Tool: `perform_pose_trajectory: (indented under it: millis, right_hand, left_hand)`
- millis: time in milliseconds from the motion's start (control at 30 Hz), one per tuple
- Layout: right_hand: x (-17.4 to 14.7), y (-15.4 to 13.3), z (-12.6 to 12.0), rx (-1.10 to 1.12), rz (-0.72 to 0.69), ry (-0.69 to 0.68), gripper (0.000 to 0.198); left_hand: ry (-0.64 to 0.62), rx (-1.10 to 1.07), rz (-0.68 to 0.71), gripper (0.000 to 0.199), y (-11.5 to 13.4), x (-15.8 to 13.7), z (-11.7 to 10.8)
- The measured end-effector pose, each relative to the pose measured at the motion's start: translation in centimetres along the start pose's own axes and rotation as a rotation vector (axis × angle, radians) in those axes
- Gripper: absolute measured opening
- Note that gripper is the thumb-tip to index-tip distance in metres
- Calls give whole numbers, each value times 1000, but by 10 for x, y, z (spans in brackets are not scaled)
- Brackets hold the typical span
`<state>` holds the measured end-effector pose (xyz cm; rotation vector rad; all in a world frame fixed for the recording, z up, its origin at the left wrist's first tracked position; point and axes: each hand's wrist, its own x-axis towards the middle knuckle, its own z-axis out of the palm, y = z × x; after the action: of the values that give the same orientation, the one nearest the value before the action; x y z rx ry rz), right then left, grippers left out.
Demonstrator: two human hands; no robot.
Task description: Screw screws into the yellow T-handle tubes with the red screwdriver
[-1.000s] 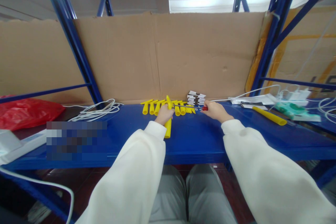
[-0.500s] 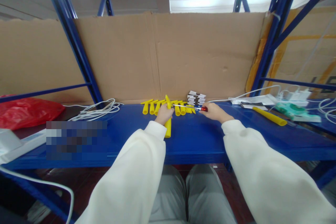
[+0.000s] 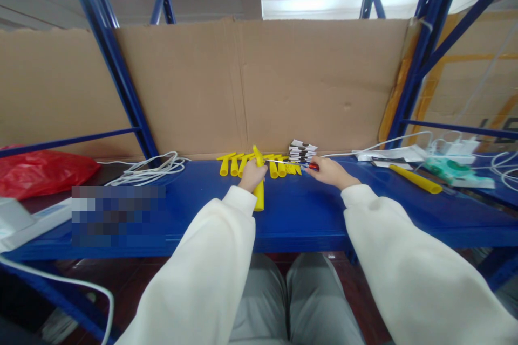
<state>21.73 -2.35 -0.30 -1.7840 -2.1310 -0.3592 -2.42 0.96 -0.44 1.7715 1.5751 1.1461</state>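
My left hand (image 3: pixel 252 174) is closed around a yellow plastic piece (image 3: pixel 259 200), a hollow tube with a crosspiece at its top. In my right hand (image 3: pixel 329 171) is a screwdriver (image 3: pixel 313 166) with a red handle. Its thin metal shaft runs left, and the tip meets the yellow piece near its top; the exact contact is too small to make out. Several similar yellow pieces (image 3: pixel 234 166) stand in a row behind my left hand. Small flat yellow parts (image 3: pixel 294 168) lie between the row and the screwdriver. A stack of white and black packets (image 3: pixel 302 151) sits behind them.
The blue table (image 3: pixel 307 210) has a cardboard wall (image 3: pixel 315 86) along its back. Coiled white cable (image 3: pixel 148 171) and a red bag (image 3: pixel 48 172) lie at left. A loose yellow tube (image 3: pixel 416 179), a green-and-white item (image 3: pixel 457 171) and cables are at right.
Both hands stay almost in place. The yellow piece and the screwdriver have shifted only very slightly, with the screwdriver's tip still at the piece.
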Motion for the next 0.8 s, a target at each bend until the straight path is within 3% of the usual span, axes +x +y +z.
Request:
perform_pose_trajectory:
  millis: [267, 533, 800]
  right_hand:
    - [2, 2, 3, 0, -6, 12, 17]
    - [-2, -3, -3, -48, 77, -8, 20]
    - [3, 3, 5, -16, -63, 40, 20]
  left_hand:
    - [-7, 4, 4, 13, -1, 0, 0]
    - [-21, 13, 13, 13, 2, -1, -1]
    - [5, 46, 2, 14, 1, -1, -2]
